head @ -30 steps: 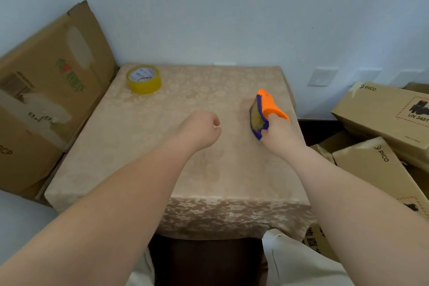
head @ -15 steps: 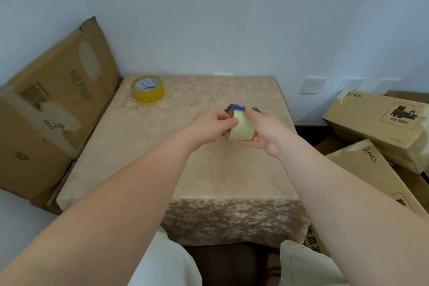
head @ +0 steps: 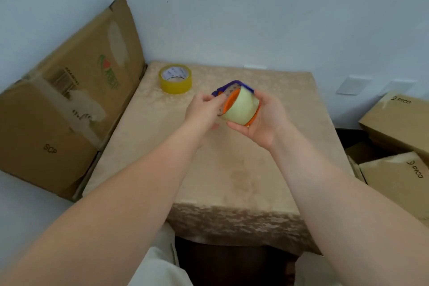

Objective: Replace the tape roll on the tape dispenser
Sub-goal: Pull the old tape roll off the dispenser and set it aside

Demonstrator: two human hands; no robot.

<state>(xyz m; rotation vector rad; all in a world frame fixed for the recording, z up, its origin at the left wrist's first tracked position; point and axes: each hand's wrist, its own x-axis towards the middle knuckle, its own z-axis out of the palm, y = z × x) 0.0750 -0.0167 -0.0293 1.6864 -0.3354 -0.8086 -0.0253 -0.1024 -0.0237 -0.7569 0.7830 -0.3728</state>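
1. Tape dispenser [head: 228, 102], pale roll [head: 242, 109] mounted, sits cupped in my right hand [head: 267, 121] at 12 o'clock.
2. My left hand [head: 204, 109] pinches its blue end.
3. Light, stiff, probably slick: I'd grip the roll's edges. Yellow spare roll [head: 175, 79] waits at 11 o'clock.

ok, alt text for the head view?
Two hands hold an orange-and-blue tape dispenser carrying a pale tape roll above a beige table: right hand cradles it, left hand grips its left side. A yellow tape roll lies on the table's far left, cardboard boxes alongside.
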